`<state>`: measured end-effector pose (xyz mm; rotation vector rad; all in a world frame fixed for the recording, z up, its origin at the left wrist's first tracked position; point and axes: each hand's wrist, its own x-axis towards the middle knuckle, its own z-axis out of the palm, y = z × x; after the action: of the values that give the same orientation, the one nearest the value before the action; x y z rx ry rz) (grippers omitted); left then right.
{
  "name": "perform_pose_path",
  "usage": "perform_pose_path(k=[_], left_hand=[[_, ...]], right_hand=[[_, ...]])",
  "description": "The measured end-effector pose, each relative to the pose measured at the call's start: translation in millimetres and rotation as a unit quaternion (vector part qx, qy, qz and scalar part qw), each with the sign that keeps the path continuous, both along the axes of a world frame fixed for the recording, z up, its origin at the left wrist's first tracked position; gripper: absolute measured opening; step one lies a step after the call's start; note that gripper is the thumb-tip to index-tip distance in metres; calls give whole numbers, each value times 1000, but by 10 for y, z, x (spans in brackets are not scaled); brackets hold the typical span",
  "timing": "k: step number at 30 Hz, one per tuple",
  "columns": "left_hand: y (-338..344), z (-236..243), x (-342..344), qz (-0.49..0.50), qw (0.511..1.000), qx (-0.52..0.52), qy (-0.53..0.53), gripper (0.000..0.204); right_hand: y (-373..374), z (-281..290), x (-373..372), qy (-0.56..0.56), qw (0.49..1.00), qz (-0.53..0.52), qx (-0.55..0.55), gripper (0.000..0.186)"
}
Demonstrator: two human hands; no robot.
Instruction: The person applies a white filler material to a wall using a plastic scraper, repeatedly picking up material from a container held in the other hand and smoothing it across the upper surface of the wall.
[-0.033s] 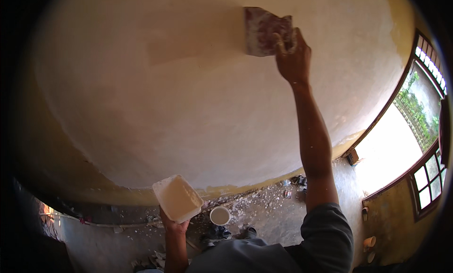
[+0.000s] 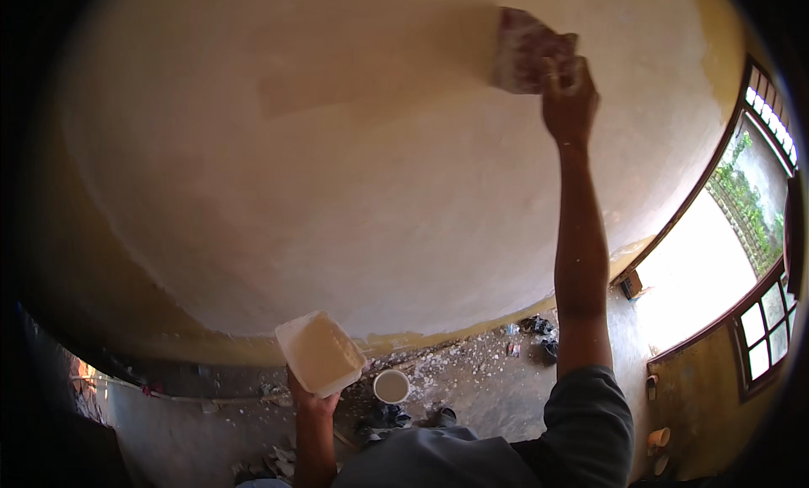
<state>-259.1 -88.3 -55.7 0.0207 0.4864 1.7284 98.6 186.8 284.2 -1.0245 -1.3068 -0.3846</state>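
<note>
My right hand reaches up to the wall with its fingers closed on a flat putty spreader. The spreader is dark reddish, smeared with pale filler, and its blade lies against the wall. A darker, damp-looking band stretches leftward from the blade over the pale coating. Low in front of my body, my left hand grips a white rectangular tub from beneath. Cream-coloured filler lies inside the tub, which is tilted so that its inside shows.
A round white bucket stands on the floor by my feet. White flakes and dark plastic bags litter the floor along the wall's base. To the right are a bright doorway, a small cardboard box and a paned window.
My right hand and the spreader have slid to the right along the wall, slightly upward. My left hand and the tub have barely moved.
</note>
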Motion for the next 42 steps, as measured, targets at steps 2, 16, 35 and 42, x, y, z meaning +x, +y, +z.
perform_pose_path(k=[2, 16, 35, 42], left_hand=[[94, -89, 177, -2, 1000, 21, 16, 43], [374, -19, 825, -45, 999, 30, 5, 45], [482, -51, 956, -73, 996, 6, -60, 47], [467, -115, 892, -60, 998, -15, -10, 47]], right_hand=[[199, 99, 823, 83, 986, -127, 70, 29], [-252, -732, -1504, -253, 939, 224, -70, 21], [-173, 914, -2069, -168, 943, 283, -49, 43], [329, 973, -1273, -94, 979, 160, -84, 46]])
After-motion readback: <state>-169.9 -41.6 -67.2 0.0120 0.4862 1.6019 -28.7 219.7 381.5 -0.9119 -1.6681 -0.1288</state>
